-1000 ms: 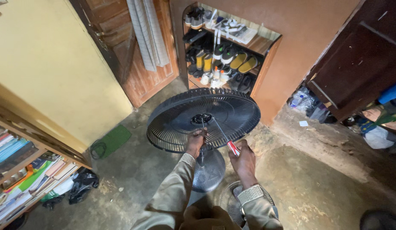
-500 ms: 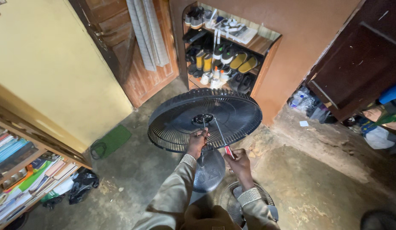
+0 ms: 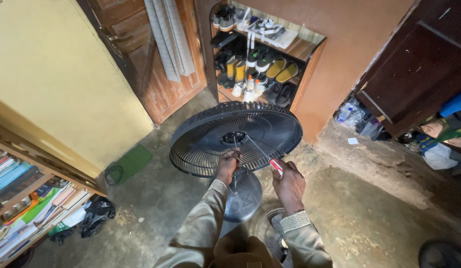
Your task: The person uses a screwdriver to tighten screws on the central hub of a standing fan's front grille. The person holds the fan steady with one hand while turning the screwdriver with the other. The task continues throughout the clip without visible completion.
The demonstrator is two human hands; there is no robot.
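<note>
We hold the round black wire fan guard (image 3: 238, 139) tilted in front of us, its dished face turned up and away, so that its dark central hub (image 3: 234, 137) sits just above and ahead of both hands. Our left hand (image 3: 227, 166) is closed on the guard's near rim, fingers curled through the wires almost straight below the hub. Our right hand (image 3: 289, 184) is closed round the red-and-white handle of a screwdriver (image 3: 263, 155), and sits lower and further to the right.

The relation that matters is the line of the tool. Its thin metal shaft runs up and to the left from the right grip, across the guard's wires, and its tip lies at or just beside the hub; we cannot tell whether it is seated in a screw there. So the hub lies up-left of the right hand, along the screwdriver's long axis, while the left hand is the nearer of the two to the hub.

Below our hands a grey translucent fan blade (image 3: 244, 196) and a second wire guard (image 3: 267, 233) lie on the bare concrete floor (image 3: 369, 218). A wooden shoe rack (image 3: 263, 54) stands well beyond, against the brown wall.
</note>
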